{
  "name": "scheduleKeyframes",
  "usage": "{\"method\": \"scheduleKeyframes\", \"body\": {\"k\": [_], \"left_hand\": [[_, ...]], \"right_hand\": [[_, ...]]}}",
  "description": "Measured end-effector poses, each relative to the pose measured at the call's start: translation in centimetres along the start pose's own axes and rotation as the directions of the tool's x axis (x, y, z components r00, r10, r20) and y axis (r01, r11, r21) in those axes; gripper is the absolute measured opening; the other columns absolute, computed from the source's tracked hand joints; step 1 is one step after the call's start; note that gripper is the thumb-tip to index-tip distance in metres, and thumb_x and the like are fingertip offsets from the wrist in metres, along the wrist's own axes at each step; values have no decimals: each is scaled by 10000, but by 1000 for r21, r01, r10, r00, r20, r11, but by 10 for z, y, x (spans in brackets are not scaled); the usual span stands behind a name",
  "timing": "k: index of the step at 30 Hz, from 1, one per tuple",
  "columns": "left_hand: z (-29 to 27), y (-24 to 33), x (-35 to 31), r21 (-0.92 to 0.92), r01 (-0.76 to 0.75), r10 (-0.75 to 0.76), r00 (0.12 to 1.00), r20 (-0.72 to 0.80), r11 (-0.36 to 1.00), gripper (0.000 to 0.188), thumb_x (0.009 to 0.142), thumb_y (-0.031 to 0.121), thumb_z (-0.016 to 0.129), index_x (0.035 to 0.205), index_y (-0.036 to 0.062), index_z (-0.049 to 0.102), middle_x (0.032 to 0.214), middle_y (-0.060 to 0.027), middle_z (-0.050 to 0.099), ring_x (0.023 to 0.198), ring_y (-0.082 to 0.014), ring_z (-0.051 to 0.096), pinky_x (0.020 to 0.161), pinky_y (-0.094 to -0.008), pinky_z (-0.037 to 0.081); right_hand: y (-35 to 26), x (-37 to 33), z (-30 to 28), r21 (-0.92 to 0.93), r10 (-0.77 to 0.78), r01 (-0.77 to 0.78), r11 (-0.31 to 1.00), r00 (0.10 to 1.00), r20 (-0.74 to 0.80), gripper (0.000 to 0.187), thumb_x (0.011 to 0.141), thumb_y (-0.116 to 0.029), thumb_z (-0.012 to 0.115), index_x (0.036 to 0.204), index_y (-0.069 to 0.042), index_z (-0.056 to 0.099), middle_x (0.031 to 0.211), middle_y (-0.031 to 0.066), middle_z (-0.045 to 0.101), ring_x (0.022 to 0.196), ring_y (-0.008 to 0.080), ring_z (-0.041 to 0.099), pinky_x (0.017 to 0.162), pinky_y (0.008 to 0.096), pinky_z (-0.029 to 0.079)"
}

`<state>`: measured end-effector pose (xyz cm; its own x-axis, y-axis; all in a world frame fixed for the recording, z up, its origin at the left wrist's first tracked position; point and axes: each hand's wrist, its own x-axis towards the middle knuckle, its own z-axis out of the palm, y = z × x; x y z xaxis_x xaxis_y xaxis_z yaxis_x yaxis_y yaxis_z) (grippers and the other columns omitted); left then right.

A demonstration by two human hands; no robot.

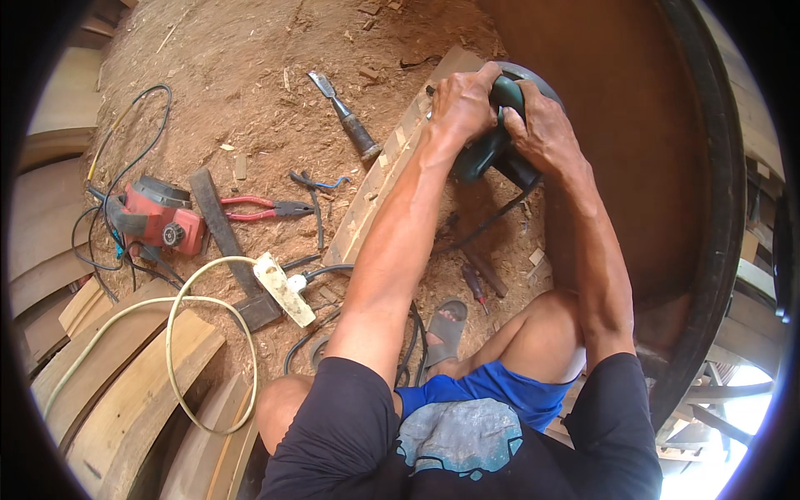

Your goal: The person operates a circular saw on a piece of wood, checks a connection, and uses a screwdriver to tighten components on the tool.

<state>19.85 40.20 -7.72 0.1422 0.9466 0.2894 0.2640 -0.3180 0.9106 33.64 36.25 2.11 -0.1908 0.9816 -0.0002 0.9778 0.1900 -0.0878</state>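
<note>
Left hand: the left hand (pixel 463 105) was curled, its fingers bent over the near side of the green-handled power tool (pixel 477 158); a grasp was shown, though the fingertips were partly hidden.
Right hand: the right hand (pixel 546 133) was closed around the tool's green grip from the right, with the thumb laid along it.
Power tool: it was held beside the upper end of the wooden beam (pixel 371 212), over its right edge; whether the beam was touched could not be told.
Beam: it was laid aslant on the shaving-covered ground (pixel 221 100), its lower end nearly covered by the left forearm.
Right edge of the ground: it was bounded by a tall, curved brown wall (pixel 617 167), near the right hand, so little room was left there.
Left of the beam: a chisel (pixel 346 121), red-handled pliers (pixel 267 209) and a hammer (pixel 223 229) were scattered, with bare ground left above them.
Left edge of the ground: a red power tool (pixel 165 218) was set near curved planks (pixel 137 383).
Below the beam: a white socket strip (pixel 282 287) was rested by the hammer head.
</note>
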Motion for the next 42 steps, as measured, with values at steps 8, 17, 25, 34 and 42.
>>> {"method": "scheduleKeyframes", "body": {"k": [8,17,25,34,42], "left_hand": [[5,4,1,-12,-26,25,999,-48,1000,318,776,68,745,1080,127,671,865,-243,725,861,-495,704,728,-569,557],[8,1,3,21,12,-11,999,-49,1000,310,854,87,701,1154,164,682,879,-223,726,873,-447,725,735,-525,584],[8,1,2,27,-10,13,996,-94,1000,271,881,93,676,1140,171,696,884,-241,727,856,-461,720,705,-539,572],[10,-2,5,-29,-20,16,993,-119,999,319,842,91,705,1150,174,699,853,-224,727,835,-455,722,712,-535,577],[4,-8,8,-21,9,-13,988,-151,1000,378,734,96,779,1094,158,679,827,-187,735,839,-438,730,758,-520,589]], "right_hand": [[-11,1,2,-158,90,-101,982,993,-77,393,909,-346,604,1058,17,622,875,292,724,850,486,716,802,592,557],[-17,5,4,-151,96,-112,982,989,-108,388,883,-322,596,1037,33,630,867,307,720,833,492,714,797,594,562],[-25,8,4,-147,159,-176,973,980,-118,406,859,-318,606,1050,37,643,862,310,722,844,491,718,798,588,566],[-10,11,1,-91,146,-150,985,988,-49,462,899,-323,623,1228,3,625,995,299,734,962,482,713,885,566,553],[-7,4,-9,-22,18,-19,1000,1000,-20,468,951,-323,653,1331,-56,592,1090,259,732,1062,453,694,931,536,541]]}}
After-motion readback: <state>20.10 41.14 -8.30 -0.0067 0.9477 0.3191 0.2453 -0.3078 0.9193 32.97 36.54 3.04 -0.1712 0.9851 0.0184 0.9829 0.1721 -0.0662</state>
